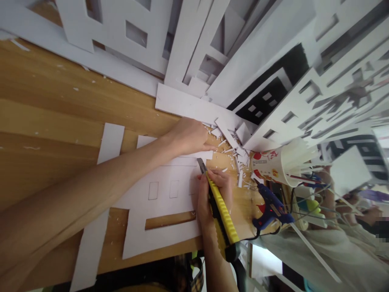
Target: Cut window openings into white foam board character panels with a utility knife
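Observation:
A white foam board (pixel 139 239) with pencilled rectangles and a long cut-out slot lies flat on the wooden table. My left hand (pixel 190 136) bends down over its upper edge, one finger held apart and the other fingertips hidden; nothing shows in its grasp. My right hand (pixel 214 192), at the board's right side, is wrapped round a yellow utility knife (pixel 223 211). The knife's blade is out and points up and left, close to the pencil lines below my left hand. A white strip (pixel 111 142) lies at the board's left, partly behind my left forearm.
White scraps (pixel 232 142) lie beyond my hands. A paper cup (pixel 270 164) full of white sticks and a blue glue gun (pixel 272 209) are at the right. Large cut white panels (pixel 118 28) fill the back. Another person's hand (pixel 369 219) shows at the far right.

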A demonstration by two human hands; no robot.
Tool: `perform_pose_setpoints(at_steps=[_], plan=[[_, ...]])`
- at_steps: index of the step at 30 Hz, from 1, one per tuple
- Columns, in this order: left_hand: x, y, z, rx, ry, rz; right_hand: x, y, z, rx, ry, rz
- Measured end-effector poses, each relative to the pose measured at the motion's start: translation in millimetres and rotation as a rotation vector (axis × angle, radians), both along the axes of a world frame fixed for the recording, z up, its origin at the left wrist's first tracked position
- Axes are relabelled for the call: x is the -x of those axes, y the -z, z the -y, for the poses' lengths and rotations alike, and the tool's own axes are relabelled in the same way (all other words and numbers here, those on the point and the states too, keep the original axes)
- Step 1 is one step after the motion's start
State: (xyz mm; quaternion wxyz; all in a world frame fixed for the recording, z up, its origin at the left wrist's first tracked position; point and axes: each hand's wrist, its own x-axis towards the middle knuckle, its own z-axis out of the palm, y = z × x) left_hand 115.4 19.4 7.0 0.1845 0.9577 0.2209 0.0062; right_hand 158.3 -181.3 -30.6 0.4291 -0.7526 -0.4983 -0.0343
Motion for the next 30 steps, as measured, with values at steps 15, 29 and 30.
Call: perform_pose_setpoints(at_steps=[15,29,30], plan=[[-0.4,4.3,0.9,-0.058,-0.005,0.002,7.2,-22.9,-13.0,0.014,0.043,0.105],[-0.5,3.4,1.7,-0.013,-0.03,0.041,-7.9,-62.2,-27.1,0.231,0.01,-0.133],[-0.8,4.1,1.5,-0.008,-0.031,0.052,-7.5,-64.1,-28.3,0.247,0.008,-0.136]])
